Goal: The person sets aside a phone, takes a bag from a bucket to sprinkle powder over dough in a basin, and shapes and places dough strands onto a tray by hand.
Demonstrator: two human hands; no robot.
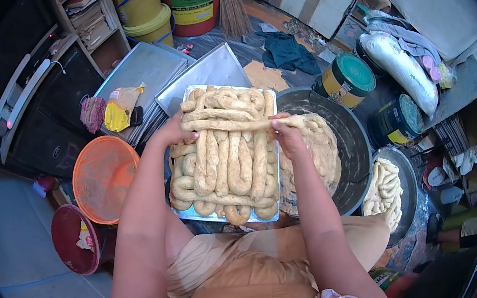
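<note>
A metal tray (278, 206) rests before me, heaped with long ropes of dough (239, 164), many folded double and dusted with something pale brown. Across the top of the heap, one long dough rope (227, 126) is stretched sideways. My left hand (174, 131) has its fingers closed around the rope's left end. Farther along, my right hand (289, 137) pinches the same rope near the tray's right edge. Just right of the tray is a wide black basin (356, 161) holding pale brown, lumpy, dusty-looking material (318, 169).
Behind the tray are stacked metal sheets (145, 65). An orange tub (105, 177) and a dark red tub (71, 244) stand left. A second basin (406, 182) with pale dough strips (385, 190) is at right. Lidded buckets (354, 72) and a broom (232, 13) stand farther back.
</note>
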